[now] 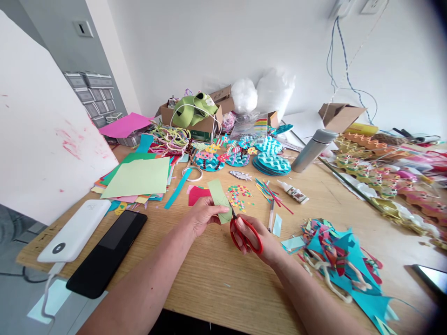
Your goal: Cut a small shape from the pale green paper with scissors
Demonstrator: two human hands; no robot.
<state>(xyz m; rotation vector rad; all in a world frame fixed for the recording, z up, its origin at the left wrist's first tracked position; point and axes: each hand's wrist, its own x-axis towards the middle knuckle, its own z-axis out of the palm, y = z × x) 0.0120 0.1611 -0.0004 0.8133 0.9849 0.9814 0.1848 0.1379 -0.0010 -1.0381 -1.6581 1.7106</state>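
Note:
Between thumb and fingers, my left hand (204, 216) pinches a strip of light green paper (217, 191) with a faint drawn outline on it. My right hand (260, 237) is closed around the red handles of a pair of scissors (258, 244). The scissor blades meet the paper's right edge; how far they are parted is hard to see. Just behind my left hand lies a piece of red paper (198, 194). Small colourful paper dots (239, 195) are scattered beyond the scissors, and a paper fish (240, 175) lies farther back.
Stacked coloured paper (139, 179), a black phone (108, 253) and a white power bank (75, 230) are at left. A glue bottle (295, 191), a pen (271, 215), a steel flask (313, 151) and a scrap pile (338, 256) stand or lie right. Blue wavy discs (271, 164) are behind.

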